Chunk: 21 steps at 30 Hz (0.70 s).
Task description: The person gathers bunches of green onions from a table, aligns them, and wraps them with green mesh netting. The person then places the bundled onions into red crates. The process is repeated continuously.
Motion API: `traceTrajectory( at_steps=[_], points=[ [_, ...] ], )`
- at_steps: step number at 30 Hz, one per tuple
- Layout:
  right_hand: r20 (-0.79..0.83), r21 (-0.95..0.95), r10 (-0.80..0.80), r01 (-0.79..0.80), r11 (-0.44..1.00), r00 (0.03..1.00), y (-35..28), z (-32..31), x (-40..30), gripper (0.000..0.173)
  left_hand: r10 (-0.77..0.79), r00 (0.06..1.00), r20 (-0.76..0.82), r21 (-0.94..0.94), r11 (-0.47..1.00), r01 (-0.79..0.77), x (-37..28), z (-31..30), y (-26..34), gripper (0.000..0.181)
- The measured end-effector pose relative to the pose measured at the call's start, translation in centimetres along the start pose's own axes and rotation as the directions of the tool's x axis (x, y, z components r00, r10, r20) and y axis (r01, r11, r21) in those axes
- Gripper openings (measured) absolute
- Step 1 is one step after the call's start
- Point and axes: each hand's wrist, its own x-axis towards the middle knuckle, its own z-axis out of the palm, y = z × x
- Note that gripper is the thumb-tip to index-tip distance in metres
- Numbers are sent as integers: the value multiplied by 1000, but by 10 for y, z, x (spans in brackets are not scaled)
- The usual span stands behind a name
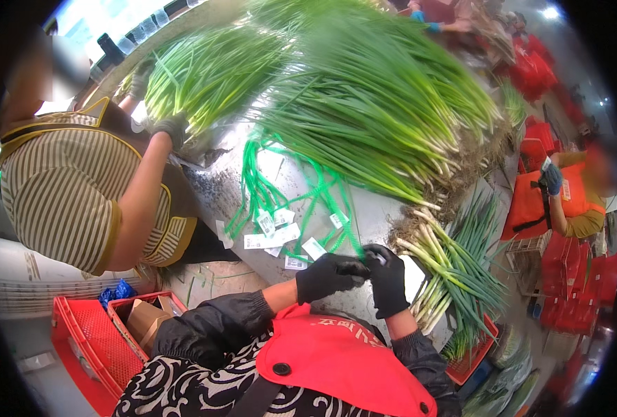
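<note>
Both my hands wear black gloves and meet over the metal table (379, 211) close to my body. My right hand (389, 284) grips the end of a green mesh band (353, 234), with a small pale piece showing at its fingers. Fingertips of my left hand (329, 277) are drawn together beside it; whether they pinch anything is hidden. More green mesh bands (251, 174) lie loosely in front, with several white printed tags (272, 237) among them. Right of my hands rests a smaller bunch of green onions (439, 245), roots toward the large pile (360, 120).
A co-worker in a striped top (69, 193) handles green onions (209, 78) at the left. Red crates (92, 333) stand low on the left, another red crate (478, 354) at the lower right. A person in an orange apron (553, 198) is farther right.
</note>
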Motion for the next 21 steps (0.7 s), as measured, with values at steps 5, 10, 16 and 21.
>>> traceTrajectory(
  at_steps=[5,10,16,21],
  points=[
    [97,226,166,-184,957,981,34,-43,-40,19,-448,887,113,-206,862,462,14,-3,-6,35],
    [-191,-274,146,-196,942,971,87,-80,-132,21,-208,968,-139,-831,557,1,72,-31,-49,19],
    [-278,-760,606,-556,336,745,307,-162,-370,28,-212,949,-233,-686,727,-6,75,-16,-14,21],
    [-300,-658,764,-704,267,571,303,-136,-424,34,-112,989,97,-499,854,145,66,42,3,29]
  ],
)
